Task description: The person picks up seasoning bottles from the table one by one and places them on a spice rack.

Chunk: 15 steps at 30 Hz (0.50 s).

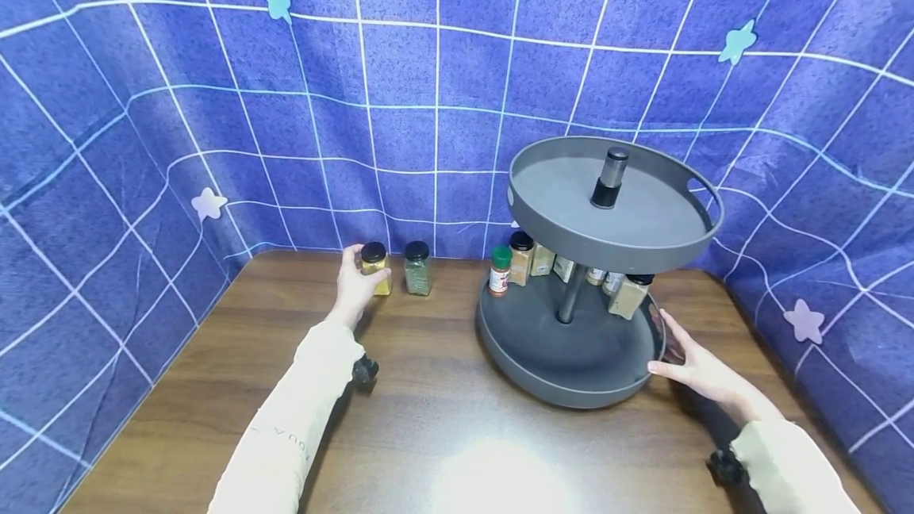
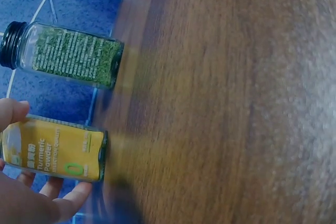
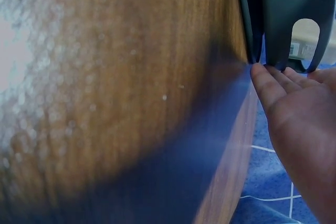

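On the left of the head view, my left hand (image 1: 355,285) holds a square glass jar of turmeric powder (image 1: 375,266), thumb on one side and fingers on the other. Its yellow label (image 2: 60,150) faces the left wrist camera. Just right of it stands a black-lidded jar of green dried herbs (image 1: 417,270), apart from the hand. My right hand (image 1: 696,363) touches the outer right side of the lower tray (image 1: 571,397) of a grey two-tier turntable. In the right wrist view, the fingers (image 3: 270,85) are fairly straight against the tray's wall, near its handle slot.
Several spice jars stand along the lower tray's back, among them a green-capped bottle (image 1: 500,272) and a tilted-looking beige jar (image 1: 628,297). The upper tray (image 1: 557,189) overhangs them around a central post (image 1: 611,173). A blue gridded curtain (image 1: 400,141) hangs behind the wooden table (image 1: 400,419).
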Tool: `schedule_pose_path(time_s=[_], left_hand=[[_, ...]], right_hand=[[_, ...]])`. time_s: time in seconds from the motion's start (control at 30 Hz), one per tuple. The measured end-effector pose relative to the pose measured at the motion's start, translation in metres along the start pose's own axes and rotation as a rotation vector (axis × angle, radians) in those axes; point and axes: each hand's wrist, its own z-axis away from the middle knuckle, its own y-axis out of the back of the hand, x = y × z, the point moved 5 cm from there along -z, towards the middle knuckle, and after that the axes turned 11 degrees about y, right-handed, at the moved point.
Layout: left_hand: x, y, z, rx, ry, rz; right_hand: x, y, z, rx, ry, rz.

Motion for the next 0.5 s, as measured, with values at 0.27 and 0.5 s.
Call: schedule_pose_path(time_s=[0.27, 0.5], left_hand=[[0.0018, -0.0002, 0.0019, 0.008, 0.019, -0.008], [0.0027, 0.0015, 0.0021, 0.016, 0.001, -0.025]], right_hand=[[0.0004, 0.0002, 0.0003, 0.000, -0.002, 0.004], [0.0016, 0.0000, 0.0007, -0.001, 0.001, 0.008]])
